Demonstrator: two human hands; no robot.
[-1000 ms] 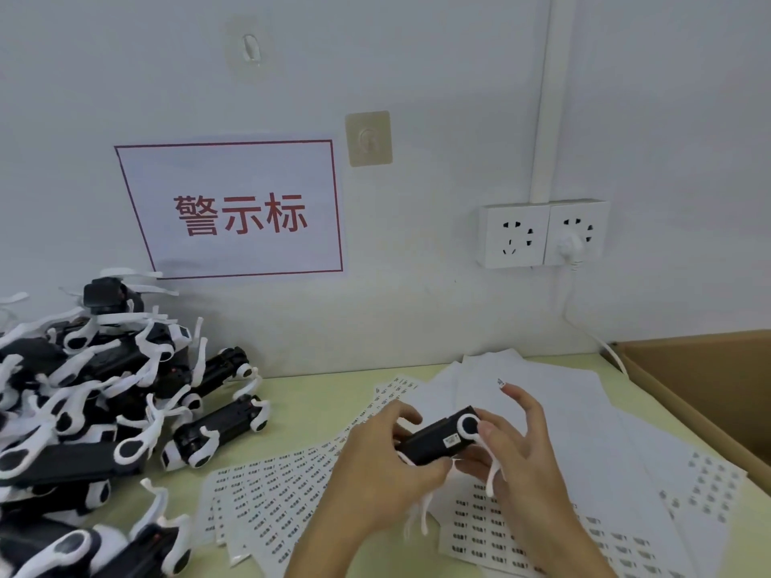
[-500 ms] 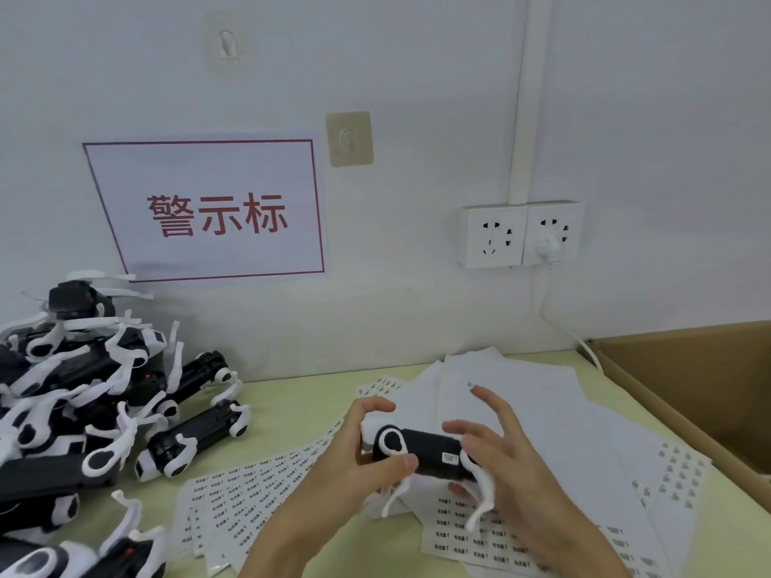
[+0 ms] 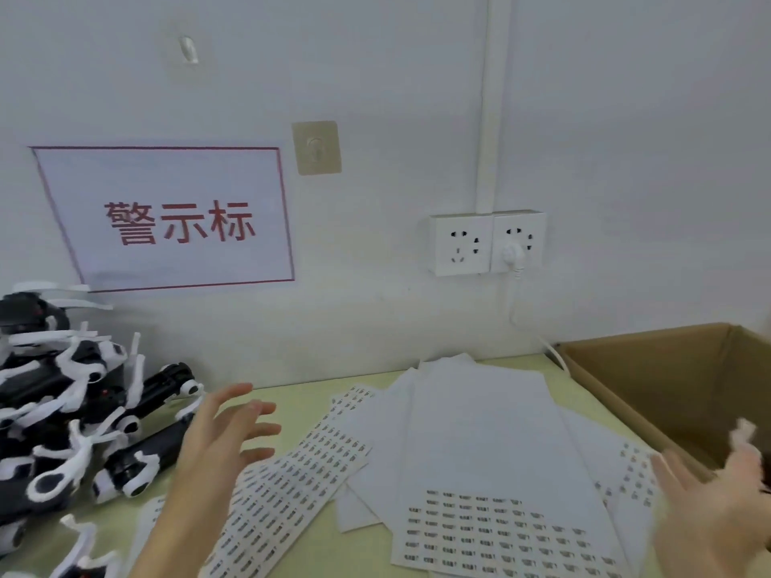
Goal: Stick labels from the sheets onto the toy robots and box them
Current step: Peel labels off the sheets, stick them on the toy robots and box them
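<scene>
Left hand (image 3: 221, 435) splayed, holding nothing, near the toy robots (image 3: 71, 415) pile. Right hand (image 3: 717, 506) blurred at the box (image 3: 651, 385); grip unclear. Most robots unlabelled, probably.

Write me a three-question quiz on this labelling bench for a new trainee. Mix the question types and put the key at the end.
1. True or false: the left hand is gripping a toy robot.
2. Which side of the bench holds the cardboard box? A) the person's left B) the person's right C) the middle, under the label sheets
3. Fill in: the pile of toy robots lies below the wall sign, which bears ___ characters.

Key:
1. False: its fingers are spread over the label sheets and hold nothing.
2. B. The blurred right hand is at the box's near wall; whether it holds anything cannot be told.
3. Red.
</scene>
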